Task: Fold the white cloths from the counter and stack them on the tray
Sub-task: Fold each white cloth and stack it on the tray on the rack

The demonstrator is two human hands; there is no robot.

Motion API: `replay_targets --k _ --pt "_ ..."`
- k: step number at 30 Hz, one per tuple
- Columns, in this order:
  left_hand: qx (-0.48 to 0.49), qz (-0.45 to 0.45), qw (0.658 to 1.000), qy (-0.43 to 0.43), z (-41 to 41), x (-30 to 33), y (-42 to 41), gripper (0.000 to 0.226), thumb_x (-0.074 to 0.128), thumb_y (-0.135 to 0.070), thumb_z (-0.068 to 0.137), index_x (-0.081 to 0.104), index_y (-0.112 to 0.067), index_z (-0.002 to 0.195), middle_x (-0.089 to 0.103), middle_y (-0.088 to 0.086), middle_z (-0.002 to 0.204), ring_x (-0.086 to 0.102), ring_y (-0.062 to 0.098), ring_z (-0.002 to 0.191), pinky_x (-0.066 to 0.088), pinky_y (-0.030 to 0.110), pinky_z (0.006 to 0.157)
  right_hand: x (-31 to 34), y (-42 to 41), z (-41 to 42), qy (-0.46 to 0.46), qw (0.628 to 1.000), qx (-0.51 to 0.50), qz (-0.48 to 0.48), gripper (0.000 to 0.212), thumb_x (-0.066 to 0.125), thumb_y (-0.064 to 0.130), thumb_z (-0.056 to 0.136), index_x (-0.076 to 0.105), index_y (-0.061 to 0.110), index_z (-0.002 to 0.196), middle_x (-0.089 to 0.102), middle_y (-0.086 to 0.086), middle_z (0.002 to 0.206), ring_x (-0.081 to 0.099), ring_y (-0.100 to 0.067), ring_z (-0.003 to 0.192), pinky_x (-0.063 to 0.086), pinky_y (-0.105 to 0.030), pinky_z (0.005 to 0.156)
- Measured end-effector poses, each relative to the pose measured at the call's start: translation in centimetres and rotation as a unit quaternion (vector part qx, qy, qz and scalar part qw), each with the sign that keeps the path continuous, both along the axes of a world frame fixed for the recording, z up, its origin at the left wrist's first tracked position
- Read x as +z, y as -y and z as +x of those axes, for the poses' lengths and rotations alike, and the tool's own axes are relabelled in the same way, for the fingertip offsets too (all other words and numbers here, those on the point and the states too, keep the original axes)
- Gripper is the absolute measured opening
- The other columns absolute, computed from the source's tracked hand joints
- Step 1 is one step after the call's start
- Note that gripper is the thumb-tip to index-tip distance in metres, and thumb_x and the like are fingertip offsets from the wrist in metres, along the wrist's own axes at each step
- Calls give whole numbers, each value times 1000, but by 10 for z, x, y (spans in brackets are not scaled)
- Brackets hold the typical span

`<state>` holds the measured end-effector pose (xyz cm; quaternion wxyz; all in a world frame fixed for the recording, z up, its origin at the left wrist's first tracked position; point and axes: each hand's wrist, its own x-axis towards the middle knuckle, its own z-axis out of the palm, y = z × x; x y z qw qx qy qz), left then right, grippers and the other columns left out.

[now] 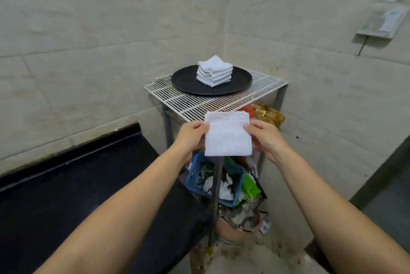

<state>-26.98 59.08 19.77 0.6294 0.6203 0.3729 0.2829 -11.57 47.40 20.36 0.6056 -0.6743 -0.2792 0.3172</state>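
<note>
Both bare forearms reach out over the dark counter, the left hand and right hand each pinching a side edge of a folded white cloth held in the air, short of the wire rack. To finish well, I'd keep its edges matched and lower it flat and square onto the stack of folded cloths on the black round tray. That rack stands in a corner of pale tiled walls, clutter beneath it.

Rack: in the wall corner, right of the counter.
Tray: on the rack top.
Stack of cloths: on the tray.
Held cloth: before the rack, between left hand and right hand.
Basket: under the rack top.
</note>
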Motion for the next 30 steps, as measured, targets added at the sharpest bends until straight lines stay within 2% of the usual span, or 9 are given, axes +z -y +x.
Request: replay_targets --k 6,9,12,16,17,18,19,24,30 --pt "66 91 993 36 87 46 -71 22 50 -20 94 55 -8 77 48 12 77 46 21 71 37 35 66 48 -89 94 100 994 27 28 16 59 23 91 70 14 99 70 0 97 63 -18 91 52 -35 80" --pt "127 99 986 48 136 66 -116 20 52 -19 94 58 -11 76 55 9 75 50 21 67 41 31 61 70 -146 143 135 988 57 55 15 55 17 93 67 17 86 67 3 85 61 -16 83 48 -31 73" --pt "194 92 975 62 178 79 -164 10 55 -18 93 59 -10 88 56 4 76 52 17 65 42 25 51 90 -212 189 168 980 91 52 13 55 17 93 66 16 88 67 -1 88 60 -17 87 48 -33 79" --pt "242 66 967 41 212 94 -214 9 55 -12 93 50 -10 86 50 5 76 48 14 60 42 23 47 108 -290 234 188 971 144 27 28 56 15 91 63 -10 101 65 -27 111 64 -33 94 49 -42 82" --pt "252 56 965 38 217 96 -224 16 55 -10 94 47 -12 80 49 4 72 48 14 58 43 24 47 110 -306 239 189 968 163 20 31 56 13 90 60 -14 105 61 -31 115 53 -42 113 48 -42 78" --pt "262 46 963 32 221 96 -232 22 54 -9 94 44 -13 75 47 4 69 47 14 57 45 24 46 110 -320 244 187 965 182 14 33 56 12 89 58 -16 106 58 -33 117 42 -11 86 45 -38 73" --pt "270 38 962 24 223 95 -238 26 54 -8 94 41 -14 72 46 4 67 46 14 56 47 24 44 108 -333 247 182 963 201 7 32 57 11 89 59 -16 106 58 -34 117 55 -23 79 41 -33 69" --pt "307 33 951 -24 230 71 -254 31 56 -6 91 38 -14 67 43 5 65 45 15 55 40 16 34 81 -363 261 179 951 247 -44 28 59 11 89 63 -11 106 63 -20 92 52 -19 81 37 -27 62" --pt "331 78 935 -99 230 51 -253 20 57 -9 88 42 -12 74 49 8 56 44 14 36 34 21 35 62 -372 267 194 938 283 -41 23 60 14 88 67 4 108 66 -6 102 59 -17 93 45 -30 79"
